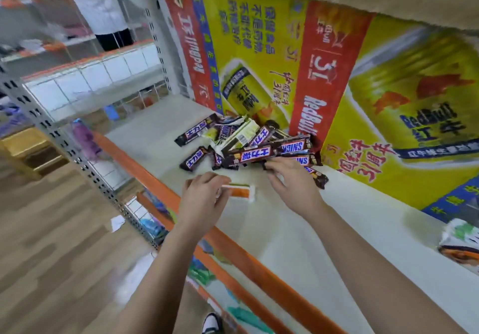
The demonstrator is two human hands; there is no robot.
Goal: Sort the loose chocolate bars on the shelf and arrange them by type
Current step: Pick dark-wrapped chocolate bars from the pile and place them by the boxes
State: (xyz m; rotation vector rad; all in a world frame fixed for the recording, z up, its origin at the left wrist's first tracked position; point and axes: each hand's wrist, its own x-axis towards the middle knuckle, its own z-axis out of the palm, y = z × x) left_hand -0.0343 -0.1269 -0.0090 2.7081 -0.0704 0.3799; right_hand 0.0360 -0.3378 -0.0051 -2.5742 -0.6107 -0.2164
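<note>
On the pale shelf (298,243), a pile of chocolate bars (248,144) lies against a yellow and red drinks carton (388,95). Most are brown wrappers with blue lettering, and a few green and white ones are mixed in near the back. The left hand (204,199) is over the shelf's orange front edge (233,245), its fingers closed round a white, orange and green bar (239,192) just clear of the pile. The right hand (287,178) reaches the pile's near side with bent fingers (270,166) touching a brown bar; I cannot tell whether they grasp it. A white and orange packet (461,243) sits far right.
</note>
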